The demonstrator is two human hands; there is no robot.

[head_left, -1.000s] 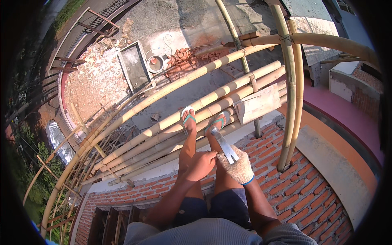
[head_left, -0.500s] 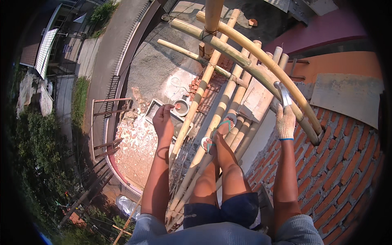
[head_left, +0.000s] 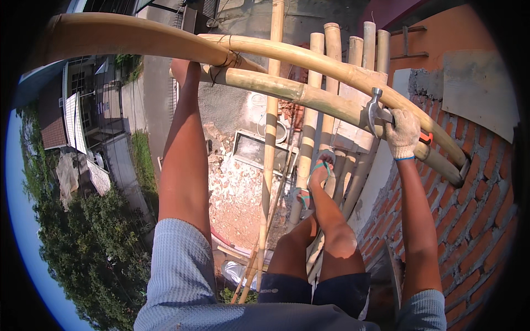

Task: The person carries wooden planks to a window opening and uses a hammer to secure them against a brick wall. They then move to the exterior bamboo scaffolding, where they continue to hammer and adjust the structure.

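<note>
My right hand point(head_left: 403, 135), in a pale knitted work glove, grips a claw hammer point(head_left: 375, 114). Its metal head juts out left of the fist, and an orange-and-black handle end shows on the right. Hand and hammer are over the lower of two bamboo rails point(head_left: 331, 103), near the brick wall. At the upper left, my bare left hand point(head_left: 185, 71) is up against a thick bamboo post point(head_left: 127, 34). Its fingers go behind the post, mostly hidden. Dark ties point(head_left: 227, 55) bind the post and rails together.
I stand in sandals on bamboo poles point(head_left: 307, 160) high above the ground. A brick wall point(head_left: 469, 220) rises on the right. Below lie rubble point(head_left: 237, 193) and a rectangular mixing trough point(head_left: 259, 153). A slim upright pole point(head_left: 270, 138) crosses between, and trees point(head_left: 94, 237) stand left.
My left hand has gone from a raised pinch in the air up to the bamboo post. My right hand has turned the hammer sideways, and my view has shifted and tilted.
</note>
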